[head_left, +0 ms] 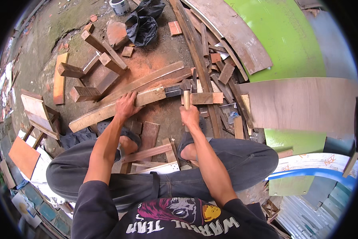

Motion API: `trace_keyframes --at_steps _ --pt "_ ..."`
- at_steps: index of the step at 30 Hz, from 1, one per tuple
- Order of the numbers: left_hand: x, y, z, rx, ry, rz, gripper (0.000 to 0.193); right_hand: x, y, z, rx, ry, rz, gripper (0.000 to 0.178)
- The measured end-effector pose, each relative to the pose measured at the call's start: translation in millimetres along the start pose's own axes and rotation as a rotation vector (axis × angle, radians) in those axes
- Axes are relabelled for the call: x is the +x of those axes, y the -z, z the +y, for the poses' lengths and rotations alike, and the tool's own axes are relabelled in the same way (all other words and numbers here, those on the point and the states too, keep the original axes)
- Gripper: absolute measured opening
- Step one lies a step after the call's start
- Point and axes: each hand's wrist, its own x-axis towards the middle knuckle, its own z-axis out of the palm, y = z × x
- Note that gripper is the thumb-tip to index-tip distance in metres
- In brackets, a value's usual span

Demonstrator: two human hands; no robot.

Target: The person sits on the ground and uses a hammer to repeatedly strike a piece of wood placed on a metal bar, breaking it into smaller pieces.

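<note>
My left hand point(126, 105) is closed over a pale wooden beam point(153, 95) that lies slanted across the ground in front of me. My right hand point(190, 115) grips a hammer point(187, 99) by its light wooden handle, with the head upward in the picture. The hammer head is beside a dark, blocky piece point(172, 91) at the beam's right end; whether they touch, I cannot tell. A short wooden block point(203, 98) lies just right of the hammer. Behind the beam rests a longer plank point(163, 71).
A wooden frame with upright legs point(103, 75) stands at the left, near an orange-yellow board point(60, 77). Black plastic bags point(141, 30) and a white bucket point(119, 6) are at the back. Scrap wood point(227, 73) and large green sheets point(282, 36) fill the right. A small wooden frame point(149, 153) lies between my feet.
</note>
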Motion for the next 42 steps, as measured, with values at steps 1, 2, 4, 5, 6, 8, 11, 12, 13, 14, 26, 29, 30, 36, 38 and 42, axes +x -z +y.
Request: trace_keyframes --at_steps 1,2,4,5,6,8,11,12,13,14,26,29,30,36,38,42 --pt "1.1 3.3 4.0 0.003 -0.01 0.021 0.076 3.3 1.9 11.6 0.039 0.036 0.043 0.032" --pt "0.2 10.6 10.9 0.006 -0.017 0.036 0.076 -0.4 5.9 16.3 0.079 0.016 0.049 0.031" --pt "-0.1 12.1 14.3 0.03 -0.047 0.108 0.074 -5.2 11.4 23.3 0.157 -0.025 0.057 0.03" --pt "2.4 10.0 13.2 0.054 -0.072 0.166 0.071 -2.9 10.0 23.2 0.208 -0.006 0.082 0.028" --pt "3.4 8.9 11.2 0.078 -0.096 0.223 0.069 -1.9 9.0 24.0 0.245 0.0 0.088 0.028" --pt "1.5 7.4 13.5 0.101 -0.091 0.28 0.058 -3.9 8.6 21.4 0.314 0.006 0.098 0.028" --pt "5.2 8.6 19.9 0.08 0.002 0.27 0.052 -9.7 17.5 9.5 0.242 0.041 0.092 0.03" --pt "7.4 10.1 20.6 0.08 -0.003 0.236 0.052 -7.7 16.5 12.5 0.212 0.082 0.119 0.03" --pt "9.4 11.9 20.7 0.079 -0.007 0.203 0.052 -4.1 14.2 16.8 0.181 0.124 0.147 0.031" --pt "10.6 14.7 19.6 0.08 -0.006 0.168 0.052 -6.5 14.1 10.9 0.149 0.166 0.168 0.032" --pt "19.1 3.8 13.8 0.091 0.054 0.1 0.03 -2.4 18.0 -58.1 -0.091 0.554 0.082 0.034" --pt "13.4 -1.0 10.1 0.108 0.054 0.126 0.022 -25.6 20.3 -100.0 -0.063 0.674 0.11 0.023" --pt "13.4 -0.4 9.8 0.109 0.044 0.14 0.021 -27.2 19.4 -105.7 -0.068 0.693 0.115 0.021" --pt "14.4 -9.4 12.4 0.098 0.042 0.173 0.027 23.1 -3.1 -43.8 -0.296 0.558 0.093 0.024" --pt "17.4 -10.9 15.1 0.121 0.041 0.189 0.029 36.0 0.5 -42.6 -0.352 0.34 0.083 0.026" --pt "8.1 -13.1 5.8 0.062 0.044 0.175 0.032 15.0 24.2 -86.0 -0.303 0.471 0.098 0.024"
